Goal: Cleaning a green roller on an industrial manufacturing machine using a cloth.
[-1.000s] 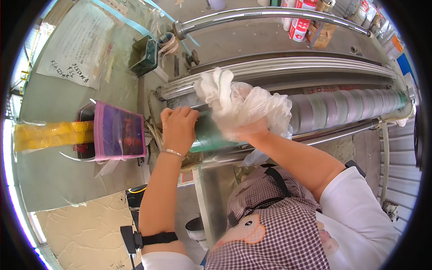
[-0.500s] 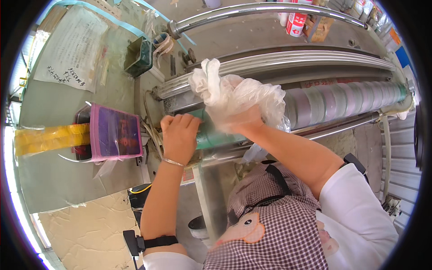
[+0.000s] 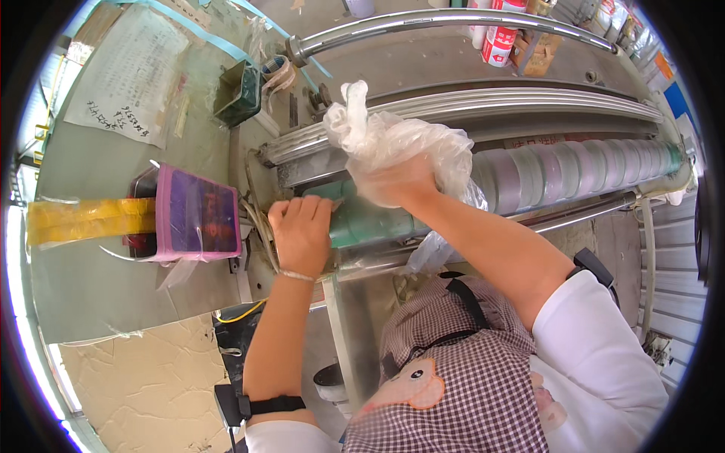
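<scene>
The machine (image 3: 521, 106) spreads widest in front of me, its ridged metal rails running across from left to right, with a shiny bar (image 3: 377, 29) curving along the far side; at my left lies the grey-green tabletop (image 3: 91, 294); the long roller (image 3: 574, 170) stretches across nearer to me, bare green toward its left end and banded in pale lilac and grey along the right; my checked apron (image 3: 461, 400) is just below it; the crumpled bundle of clear film (image 3: 449, 151) sits above the left part of the roller, a twisted end of it poking up and away from me; on the tabletop are a handwritten sheet (image 3: 128, 75), a purple case with a pink rim (image 3: 198, 215) and, running left from the case, a yellow strip (image 3: 91, 221); my right grip (image 3: 408, 181) is closed around the film, some fingers hidden in its folds; my left grip (image 3: 302, 234) is at the roller's green left end, fingers curled over, and I cannot tell whether they pinch anything; the dark green container (image 3: 240, 94) stands near the tabletop's right edge; smallest is the band (image 3: 296, 275) around my left wrist.
</scene>
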A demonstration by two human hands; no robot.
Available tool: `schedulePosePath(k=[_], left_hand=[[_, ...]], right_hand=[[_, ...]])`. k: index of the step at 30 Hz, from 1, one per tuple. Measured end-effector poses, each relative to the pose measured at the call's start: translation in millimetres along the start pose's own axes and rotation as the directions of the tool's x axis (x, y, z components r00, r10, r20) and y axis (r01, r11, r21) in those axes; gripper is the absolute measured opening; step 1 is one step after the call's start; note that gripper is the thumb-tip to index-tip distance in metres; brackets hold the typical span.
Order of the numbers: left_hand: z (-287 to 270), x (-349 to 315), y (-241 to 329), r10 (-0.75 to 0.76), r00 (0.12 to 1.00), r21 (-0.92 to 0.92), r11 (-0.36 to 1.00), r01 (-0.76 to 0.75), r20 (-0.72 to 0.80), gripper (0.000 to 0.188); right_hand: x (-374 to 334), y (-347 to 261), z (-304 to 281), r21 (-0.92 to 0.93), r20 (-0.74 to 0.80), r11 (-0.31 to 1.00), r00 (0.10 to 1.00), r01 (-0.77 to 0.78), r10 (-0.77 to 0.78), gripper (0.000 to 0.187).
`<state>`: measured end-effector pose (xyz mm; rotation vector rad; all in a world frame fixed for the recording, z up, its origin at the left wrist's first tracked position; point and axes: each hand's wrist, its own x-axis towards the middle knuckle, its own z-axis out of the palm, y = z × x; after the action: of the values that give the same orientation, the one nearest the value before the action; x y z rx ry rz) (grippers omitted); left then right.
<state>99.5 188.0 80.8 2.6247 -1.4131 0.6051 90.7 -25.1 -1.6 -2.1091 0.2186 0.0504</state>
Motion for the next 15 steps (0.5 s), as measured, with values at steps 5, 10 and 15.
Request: schedulePosePath(k=[5, 10, 15], left_hand=[[0.2, -39.8, 23.4, 0.150, 0.987, -0.035, 0.988, -0.148, 0.063, 0.024], [-8.1, -1.4, 9.0, -0.015, 0.999, 0.010, 1.000, 0.015, -0.042, 0.028], [-1.3, -0.8, 13.6, 0.038, 0.999, -0.010, 0.999, -0.038, 0.027, 0.030]], right_hand=[[8.9, 12.8, 2.2, 0.244, -0.200, 0.964, 0.978, 0.107, -0.058, 0.047], [-7.4, -18.9, -9.3, -0.245, -0.176, 0.963, 0.982, -0.111, 0.068, 0.048], [-6.2, -10.7, -8.3, -0.192, -0.270, 0.977, 0.962, -0.098, 0.043, 0.050]])
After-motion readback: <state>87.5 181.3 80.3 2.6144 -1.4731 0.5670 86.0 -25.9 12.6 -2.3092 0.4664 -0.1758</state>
